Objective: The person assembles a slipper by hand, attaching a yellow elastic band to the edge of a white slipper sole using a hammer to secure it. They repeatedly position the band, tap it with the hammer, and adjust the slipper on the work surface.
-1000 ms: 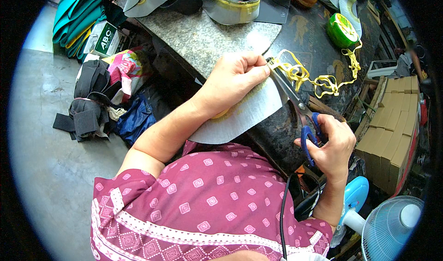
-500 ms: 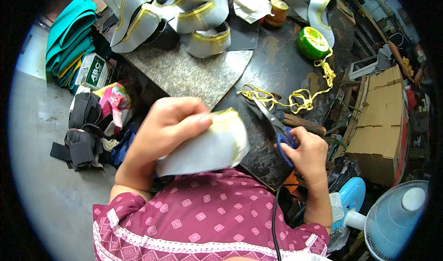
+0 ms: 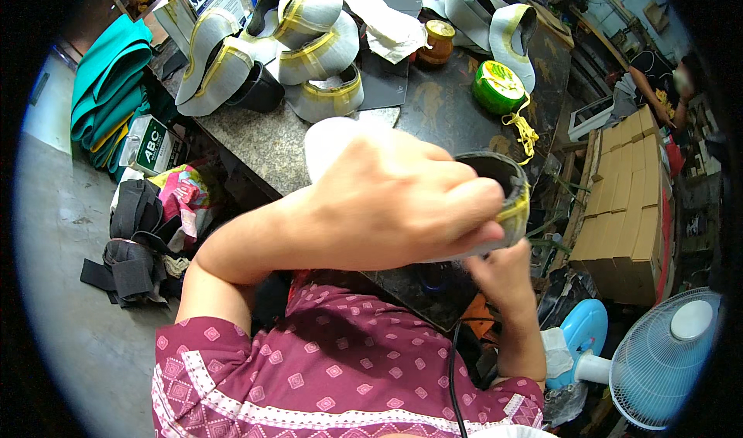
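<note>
My left hand (image 3: 391, 194) is closed around a curved white-grey piece (image 3: 517, 210) with a dark inside and a yellow strip along its edge; it looks like a shoe upper. The hand and piece are raised over the table's near edge. Just under the piece's right end is my right hand (image 3: 507, 275). Its fingers are mostly hidden behind the piece, so what they hold does not show. Beyond the hands, a green round container (image 3: 499, 88) with yellow ribbon (image 3: 526, 138) trailing out of it stands on the dark table (image 3: 433, 140).
Several similar curved pieces (image 3: 317, 55) pile up at the back left around a black cup (image 3: 259, 90). A brown jar (image 3: 437, 43) and white cloth (image 3: 395, 32) lie behind. Folded green material (image 3: 112, 82) is at left; cardboard (image 3: 619, 206) and a fan (image 3: 665, 361) stand at right.
My left hand has swung right and up with the curved piece, turning it. My right hand, earlier holding blue-handled scissors, is now partly covered, and the scissors can no longer be made out.
</note>
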{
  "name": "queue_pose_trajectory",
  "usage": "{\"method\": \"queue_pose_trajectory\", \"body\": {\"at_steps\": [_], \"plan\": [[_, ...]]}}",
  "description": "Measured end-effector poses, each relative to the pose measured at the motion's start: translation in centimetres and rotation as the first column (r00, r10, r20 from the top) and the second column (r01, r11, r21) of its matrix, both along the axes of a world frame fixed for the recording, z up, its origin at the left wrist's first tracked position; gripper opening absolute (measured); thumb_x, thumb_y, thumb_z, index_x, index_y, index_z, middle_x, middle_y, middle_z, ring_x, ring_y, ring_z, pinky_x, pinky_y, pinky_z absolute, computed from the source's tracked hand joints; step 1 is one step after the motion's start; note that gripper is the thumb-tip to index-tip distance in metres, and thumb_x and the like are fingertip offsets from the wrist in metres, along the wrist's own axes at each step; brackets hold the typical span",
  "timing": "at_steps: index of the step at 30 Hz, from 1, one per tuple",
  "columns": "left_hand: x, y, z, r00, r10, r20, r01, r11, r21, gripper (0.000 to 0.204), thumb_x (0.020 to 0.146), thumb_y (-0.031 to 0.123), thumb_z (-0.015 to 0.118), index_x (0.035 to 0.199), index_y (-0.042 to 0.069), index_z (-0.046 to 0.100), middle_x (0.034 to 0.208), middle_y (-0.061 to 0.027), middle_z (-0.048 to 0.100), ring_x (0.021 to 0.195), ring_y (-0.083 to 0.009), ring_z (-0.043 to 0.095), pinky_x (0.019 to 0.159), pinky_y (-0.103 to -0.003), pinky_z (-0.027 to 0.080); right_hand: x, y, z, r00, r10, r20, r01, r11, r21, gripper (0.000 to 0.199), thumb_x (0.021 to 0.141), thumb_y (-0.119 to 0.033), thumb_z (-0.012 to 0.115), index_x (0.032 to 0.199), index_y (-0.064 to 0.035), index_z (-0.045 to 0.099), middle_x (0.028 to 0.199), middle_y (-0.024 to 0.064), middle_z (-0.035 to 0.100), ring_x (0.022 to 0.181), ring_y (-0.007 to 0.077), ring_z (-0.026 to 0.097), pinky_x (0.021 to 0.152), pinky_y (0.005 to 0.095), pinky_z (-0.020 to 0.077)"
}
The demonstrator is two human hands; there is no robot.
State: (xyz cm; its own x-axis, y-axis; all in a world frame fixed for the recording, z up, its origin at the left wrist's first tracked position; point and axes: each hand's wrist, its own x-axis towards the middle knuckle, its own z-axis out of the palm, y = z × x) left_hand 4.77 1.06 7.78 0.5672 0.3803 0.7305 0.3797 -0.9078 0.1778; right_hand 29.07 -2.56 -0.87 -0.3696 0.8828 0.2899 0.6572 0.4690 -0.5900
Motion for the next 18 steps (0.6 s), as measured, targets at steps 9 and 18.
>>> {"method": "queue_pose_trajectory", "body": {"at_steps": [9,18], "plan": [[2.5,0.8,0.1,0.988,-0.077,-0.137,0.094,0.988,0.119,0.025,0.084,0.029,0.074,0.086,0.010,0.059,0.065,0.0010,0.050,0.058,-0.0143,0.059,0.048,-0.030,0.047,5.0,18.5,-0.7,0.912,-0.358,0.200,0.261,0.883,0.389,0.076,0.071,-0.038,0.084,0.137,-0.0151,0.055,0.134,0.0139,0.058,0.125,0.0354,0.050,0.105,0.0451,0.0408],[4.0,4.0,1.9,0.999,0.005,-0.052,0.012,0.942,0.335,0.016,0.070,0.021,0.066,0.067,0.009,0.057,0.059,-0.0044,0.058,0.057,-0.0207,0.065,0.045,-0.035,0.049,3.5,25.0,-3.4,0.957,-0.218,0.190,0.213,0.976,0.044,0.076,0.075,-0.050,0.080,0.137,-0.0140,0.057,0.136,0.0206,0.054,0.128,0.0362,0.050,0.111,0.0434,0.0381]]}}
